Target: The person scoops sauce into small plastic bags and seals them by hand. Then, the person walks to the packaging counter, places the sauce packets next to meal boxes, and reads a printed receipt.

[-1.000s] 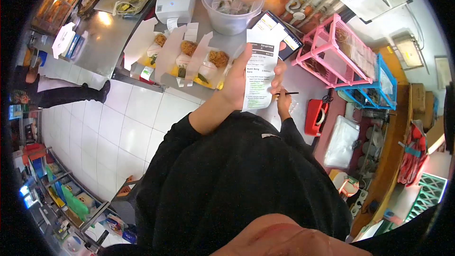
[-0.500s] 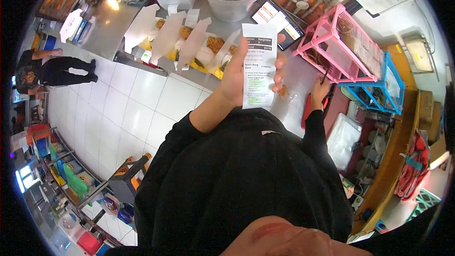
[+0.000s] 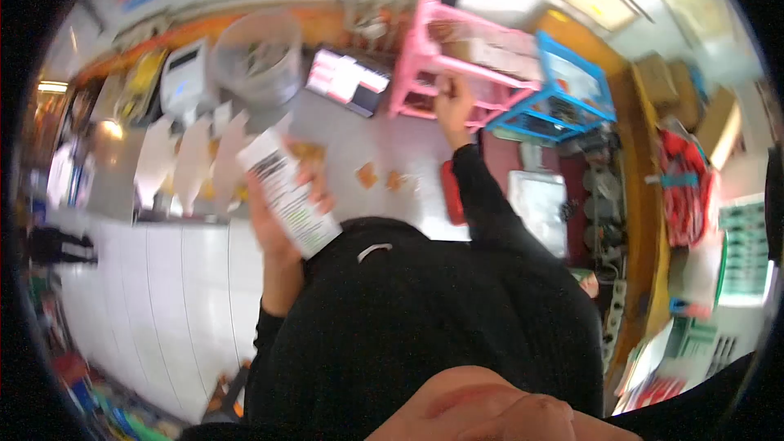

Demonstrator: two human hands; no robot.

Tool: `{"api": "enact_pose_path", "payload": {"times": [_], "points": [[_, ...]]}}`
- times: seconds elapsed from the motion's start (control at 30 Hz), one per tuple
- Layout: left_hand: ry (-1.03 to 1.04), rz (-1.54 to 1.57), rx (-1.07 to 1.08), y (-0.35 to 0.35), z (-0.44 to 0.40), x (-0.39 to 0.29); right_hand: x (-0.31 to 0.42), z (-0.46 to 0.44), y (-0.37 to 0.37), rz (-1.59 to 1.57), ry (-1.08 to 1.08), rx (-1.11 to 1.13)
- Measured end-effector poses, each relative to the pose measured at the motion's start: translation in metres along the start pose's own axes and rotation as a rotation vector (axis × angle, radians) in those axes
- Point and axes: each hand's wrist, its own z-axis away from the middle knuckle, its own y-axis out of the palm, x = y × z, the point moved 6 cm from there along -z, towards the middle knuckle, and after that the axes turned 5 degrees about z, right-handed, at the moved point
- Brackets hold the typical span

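Observation:
My left hand [image 3: 278, 233] is closed around a long printed receipt [image 3: 290, 192] with green highlighter marks, held tilted above the counter's front edge. My right hand [image 3: 454, 108] is up at the front of a pink plastic rack [image 3: 425, 57]. Its fingers are blurred against the rack, so their grip is unclear. Several open paper food boxes [image 3: 192, 167] stand on the metal counter [image 3: 351, 143], left of the receipt. Below my right forearm lies a red item [image 3: 452, 194].
A tablet [image 3: 347, 82], a clear plastic tub [image 3: 260, 61] and a white receipt printer [image 3: 186, 77] line the back of the counter. The blue rack [image 3: 563, 86] adjoins the pink one. Clear plastic bags [image 3: 537, 208] lie at right. Another person [image 3: 61, 245] stands far left.
The view has swung to the right. My left hand has lowered and tilted the receipt leftward. My right hand has risen from beside the red item to the pink rack's front.

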Motion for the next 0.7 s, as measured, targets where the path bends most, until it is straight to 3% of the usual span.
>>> {"api": "enact_pose_path", "payload": {"times": [0.07, 0.2, 0.23, 0.33, 0.4, 0.43, 0.5, 0.63, 0.7], "points": [[0.007, -0.072, -0.057, -0.008, 0.004, -0.002, 0.032, -0.028, -0.036, 0.03, -0.043, -0.142], [0.033, -0.134, -0.157, -0.022, 0.019, 0.0, 0.004, -0.089, -0.133, 0.2, 0.048, -0.408], [0.046, -0.162, -0.214, -0.025, 0.02, -0.004, -0.002, -0.107, -0.156, 0.474, -0.046, -0.446], [0.061, -0.196, -0.26, -0.027, 0.025, -0.005, -0.08, -0.153, -0.21, 0.879, 0.24, -0.231], [0.076, -0.231, -0.262, -0.025, 0.024, -0.004, -0.139, -0.166, -0.226, 1.086, 0.423, 0.142], [0.077, -0.233, -0.258, -0.024, 0.023, -0.004, -0.143, -0.167, -0.235, 1.084, 0.423, 0.138], [0.068, -0.239, -0.246, -0.024, 0.021, -0.001, -0.151, -0.169, -0.234, 1.144, 0.501, 0.357], [0.068, -0.231, -0.217, -0.016, 0.019, 0.011, -0.142, -0.175, -0.229, 1.265, 0.564, 0.418], [0.039, -0.227, -0.192, -0.02, 0.02, 0.017, -0.168, -0.182, -0.229, 1.175, 0.562, 0.48]]}}
